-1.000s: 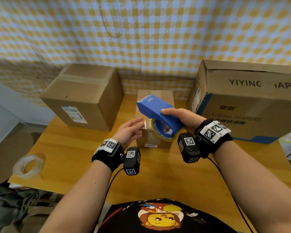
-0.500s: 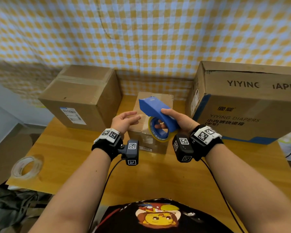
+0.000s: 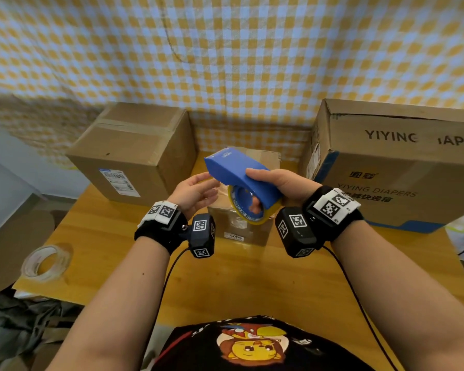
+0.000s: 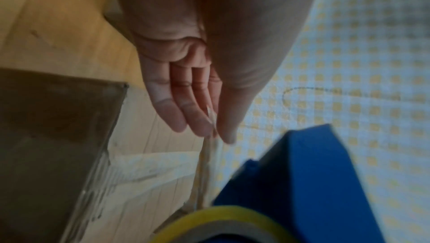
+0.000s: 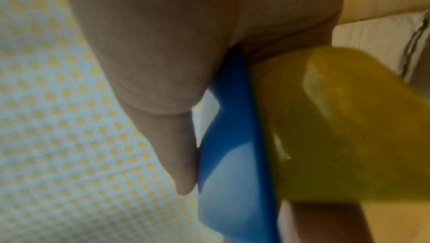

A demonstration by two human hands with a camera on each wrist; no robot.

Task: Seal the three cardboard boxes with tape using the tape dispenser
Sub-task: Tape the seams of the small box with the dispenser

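My right hand (image 3: pixel 281 183) grips the blue tape dispenser (image 3: pixel 241 172) in the air over the small cardboard box (image 3: pixel 241 231), its nose pointing away to the left. A yellow tape roll (image 3: pixel 252 210) sits in the dispenser. My left hand (image 3: pixel 198 191) is just under the dispenser's nose. In the left wrist view its thumb and fingertips (image 4: pixel 209 127) pinch the free tape end (image 4: pixel 204 164), which runs back to the roll (image 4: pixel 221 215). The right wrist view shows my thumb (image 5: pixel 177 155) pressed on the blue body (image 5: pixel 232 136). A medium box (image 3: pixel 134 153) stands at the left and a large printed box (image 3: pixel 397 167) at the right.
The boxes stand on a wooden table (image 3: pixel 252 285) against a yellow checked cloth wall. A loose roll of clear tape (image 3: pixel 44 261) lies at the table's front left corner. Cables run from both wrist cameras towards me.
My left hand has moved up from beside the small box to the dispenser's nose and taken the tape end. The right hand has kept the dispenser over the small box, shifting it slightly.
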